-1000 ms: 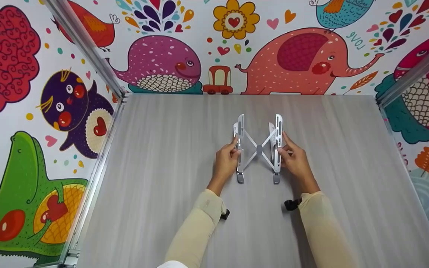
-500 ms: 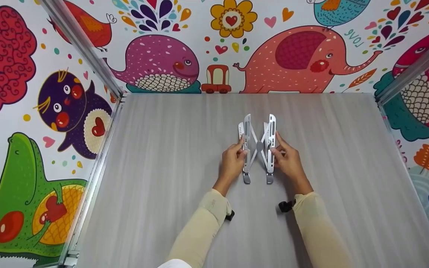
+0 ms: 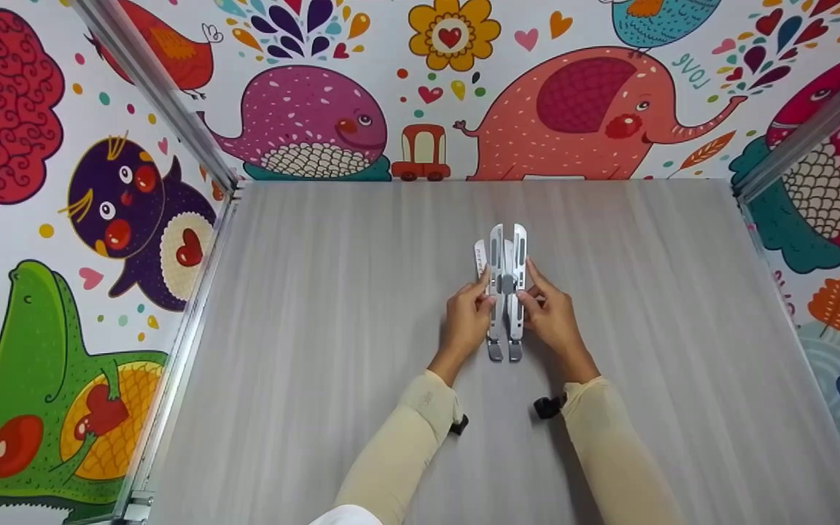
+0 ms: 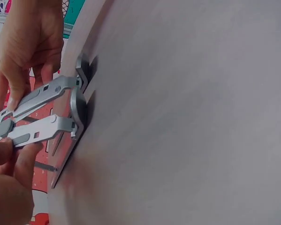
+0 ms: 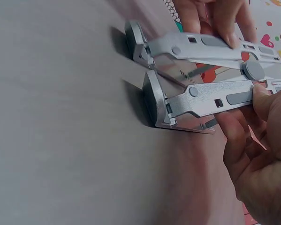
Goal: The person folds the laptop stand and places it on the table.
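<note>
A silver folding laptop stand point(image 3: 520, 255) stands on the table, its two long arms nearly side by side with a round grey hub between them. The left hand point(image 3: 468, 313) grips the left arm between thumb and fingers. On the other side the right hand point(image 3: 553, 313) pinches the right arm. Both wrist views show the stand's hinged front feet with upturned grey lips resting on the tabletop; in the right wrist view a grey pad point(image 5: 239, 97) lies along the near arm. Some fingers are hidden behind the arms.
The wood-grain table point(image 3: 332, 292) spreads around the stand on all sides. Printed cartoon walls point(image 3: 434, 87) rise at the back and sides, with metal rails point(image 3: 172, 95) in the corners. A small black device point(image 3: 549, 407) sits at the right wrist.
Both hands have moved toward each other. The stand's two arms have come together from a wide X to almost touching, and the cross links have folded in between them.
</note>
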Available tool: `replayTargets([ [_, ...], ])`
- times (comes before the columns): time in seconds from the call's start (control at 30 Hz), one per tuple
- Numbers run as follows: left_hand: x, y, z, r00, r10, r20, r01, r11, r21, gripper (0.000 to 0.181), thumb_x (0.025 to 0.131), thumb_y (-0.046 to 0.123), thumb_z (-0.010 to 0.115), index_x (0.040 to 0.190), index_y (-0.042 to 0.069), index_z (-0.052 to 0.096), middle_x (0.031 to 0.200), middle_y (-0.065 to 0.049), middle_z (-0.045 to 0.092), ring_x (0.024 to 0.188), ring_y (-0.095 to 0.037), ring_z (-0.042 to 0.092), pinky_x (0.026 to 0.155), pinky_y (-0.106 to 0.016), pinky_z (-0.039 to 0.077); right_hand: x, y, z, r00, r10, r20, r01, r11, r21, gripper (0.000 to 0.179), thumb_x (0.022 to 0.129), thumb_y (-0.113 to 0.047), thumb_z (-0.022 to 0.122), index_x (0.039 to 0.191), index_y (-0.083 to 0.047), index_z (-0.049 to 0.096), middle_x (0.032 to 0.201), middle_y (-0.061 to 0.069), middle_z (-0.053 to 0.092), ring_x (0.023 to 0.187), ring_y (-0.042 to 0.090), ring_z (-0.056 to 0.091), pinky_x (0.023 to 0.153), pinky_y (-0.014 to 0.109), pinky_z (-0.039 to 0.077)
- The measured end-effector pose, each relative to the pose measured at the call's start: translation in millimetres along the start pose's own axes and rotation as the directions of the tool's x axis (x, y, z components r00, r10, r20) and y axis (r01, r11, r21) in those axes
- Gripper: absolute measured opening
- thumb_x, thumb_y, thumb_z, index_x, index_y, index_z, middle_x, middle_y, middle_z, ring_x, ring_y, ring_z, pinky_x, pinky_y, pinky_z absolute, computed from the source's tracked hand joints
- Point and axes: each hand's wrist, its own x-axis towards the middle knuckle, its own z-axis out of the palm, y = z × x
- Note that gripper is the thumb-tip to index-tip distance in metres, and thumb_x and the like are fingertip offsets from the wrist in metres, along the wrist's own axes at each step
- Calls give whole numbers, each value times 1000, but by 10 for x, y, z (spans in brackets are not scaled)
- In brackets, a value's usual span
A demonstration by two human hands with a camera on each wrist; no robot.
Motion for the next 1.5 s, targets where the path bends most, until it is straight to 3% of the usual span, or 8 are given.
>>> replayTargets([
  [0.17, 5, 14, 30, 1000, 9, 4, -9, 1000, -15, 60, 98, 12, 67, 152, 29, 46, 90, 1, 62, 74, -6, 53, 65, -19, 47, -10, -38, 53, 1000, -7, -1, 7, 1000, 3, 72, 100, -7, 63, 157, -42, 35, 91, 17, 62, 74, 29, 65, 59, 42, 62],
  [0.37, -2, 30, 32, 1000, -11, 18, 11, 1000, -7, 62, 99, 15, 67, 153, 34, 43, 94, 2, 64, 76, -6, 55, 66, -20, 48, -12, -58, 96, 1000, -23, -8, 22, 999, -32, 71, 100, -7, 62, 156, -41, 36, 90, 16, 63, 73, 28, 64, 57, 31, 60],
  [0.7, 23, 33, 29, 999, 2, 38, -2, 1000, -2, 59, 100, 14, 66, 153, 28, 44, 92, 2, 62, 77, -7, 54, 67, -20, 48, -8, -68, 115, 999, -40, -31, 38, 997, -61, 69, 100, -4, 62, 156, -38, 38, 89, 16, 65, 75, 28, 63, 55, 29, 57],
  [0.87, 18, 7, 0, 1000, 5, 22, -4, 1000, -17, 59, 98, 10, 66, 152, 25, 47, 92, 1, 63, 77, -7, 54, 66, -20, 48, -26, -107, 175, 997, -64, -50, 59, 993, -103, 69, 100, -4, 62, 157, -33, 38, 86, 14, 65, 69, 21, 59, 54, 27, 53],
  [1.1, -18, -10, -63, 1000, -11, 3, 11, 999, 43, 57, 100, 12, 65, 152, 25, 46, 88, 1, 61, 75, -7, 53, 65, -21, 46, -38, -117, 257, 993, -113, -45, 108, 988, -115, 67, 100, -5, 62, 159, -26, 37, 82, 11, 64, 60, 16, 57, 52, 25, 51],
  [1.37, -73, 11, -28, 1000, 10, -6, -9, 993, 116, 58, 101, 15, 63, 155, 24, 43, 94, 1, 63, 76, -7, 53, 67, -20, 47, -67, -44, 252, 998, -58, -25, 57, 997, -43, 67, 103, -12, 59, 159, -37, 33, 92, 12, 66, 79, 21, 60, 63, 25, 54],
  [1.5, -145, 23, -16, 999, 16, -33, -11, 986, 165, 53, 102, 18, 63, 153, 17, 49, 95, 0, 62, 78, -9, 54, 67, -22, 48, -31, -22, 202, 997, -73, 22, 74, 997, -38, 68, 102, -15, 62, 160, -31, 33, 93, 13, 68, 77, 22, 63, 62, 26, 58],
])
